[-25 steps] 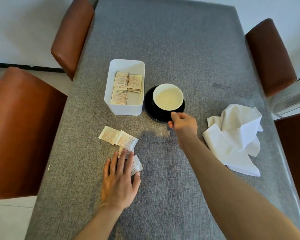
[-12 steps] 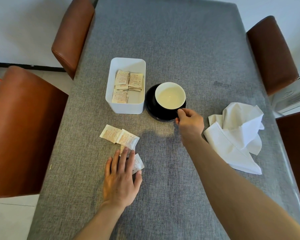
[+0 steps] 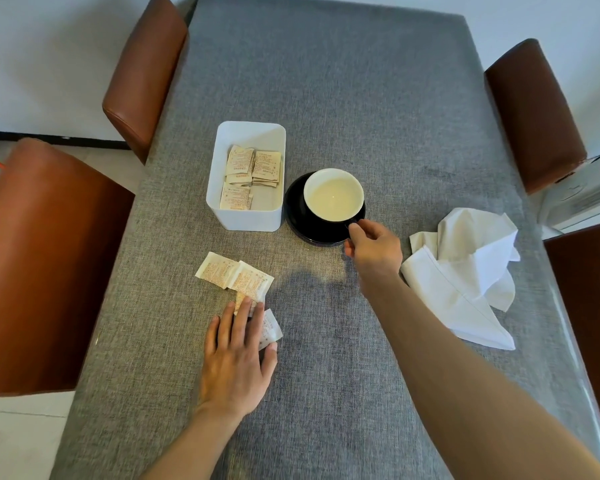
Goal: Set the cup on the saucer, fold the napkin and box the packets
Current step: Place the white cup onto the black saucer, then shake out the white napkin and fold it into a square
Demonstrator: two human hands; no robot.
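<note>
A dark cup [image 3: 334, 197] with a pale inside stands on a black saucer [image 3: 297, 220] mid-table. My right hand [image 3: 374, 251] is at the cup's near right side, thumb and fingers pinched at its handle. Left of the saucer a white box [image 3: 246, 216] holds several packets [image 3: 252, 169]. More loose packets [image 3: 234, 275] lie on the cloth in front of the box. My left hand [image 3: 238, 358] rests flat, fingers apart, fingertips on the nearest packets. A crumpled white napkin [image 3: 465, 271] lies at the right.
A grey cloth covers the table [image 3: 343, 98]. Brown chairs stand at the left [image 3: 39, 265], far left [image 3: 146, 71], far right [image 3: 534, 112] and right edge [image 3: 589, 313].
My right hand and the cup have shifted a little to the right on the saucer. My left hand has stayed on the packets.
</note>
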